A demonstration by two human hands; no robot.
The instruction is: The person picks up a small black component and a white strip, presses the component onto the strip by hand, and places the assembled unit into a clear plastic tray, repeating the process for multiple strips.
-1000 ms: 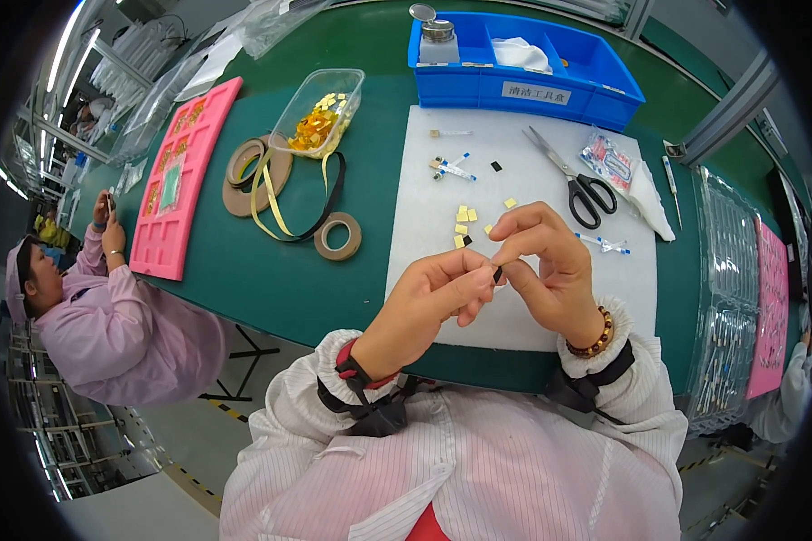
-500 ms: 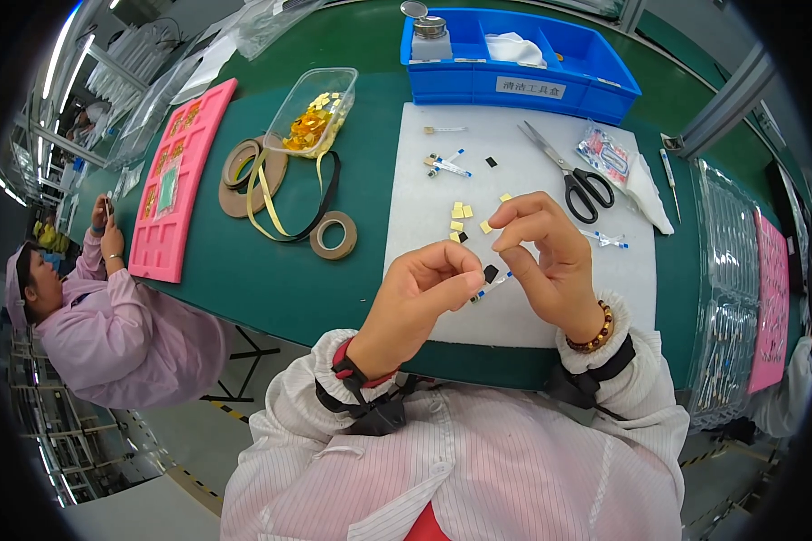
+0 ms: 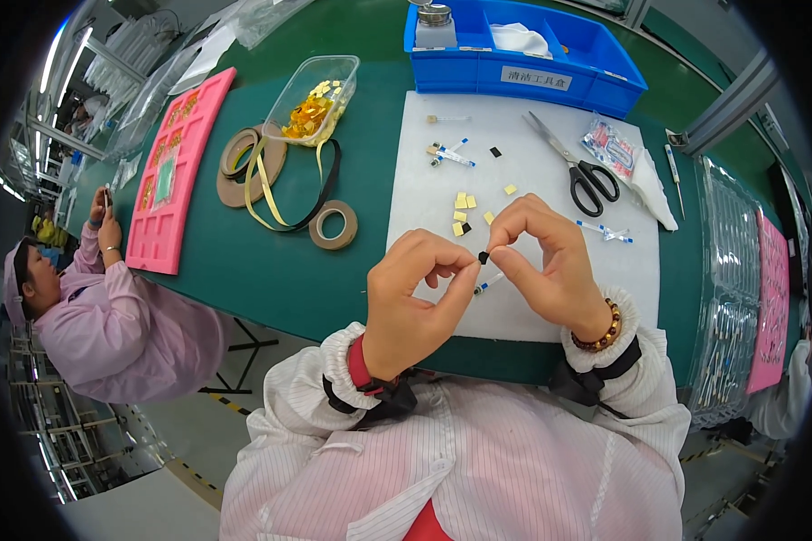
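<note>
My left hand (image 3: 415, 293) and my right hand (image 3: 550, 261) come together above the white mat (image 3: 528, 320), each closed in a pinch. Between their fingertips is a small black square piece (image 3: 484, 258), partly covered by the fingers. Just below it, a short white-and-blue flat cable (image 3: 490, 283) lies on the mat. Beyond the hands are several small yellow squares (image 3: 461, 200) and a black square (image 3: 495, 152). More flat cables (image 3: 451, 156) lie farther back, and others (image 3: 606, 232) rest right of my right hand.
Black-handled scissors (image 3: 592, 185) and a plastic packet (image 3: 610, 146) lie on the mat's right. Behind stands a blue divided bin (image 3: 523, 79). Leftward are tape rolls (image 3: 334, 225), a clear tub (image 3: 334, 68) and a pink tray (image 3: 153, 245). Clear trays (image 3: 726, 298) lie right. A person (image 3: 126, 316) sits at far left.
My hands have drawn together, and the right fingertips now meet the black piece at the left fingertips. The left hand has turned slightly. The view has shifted a little.
</note>
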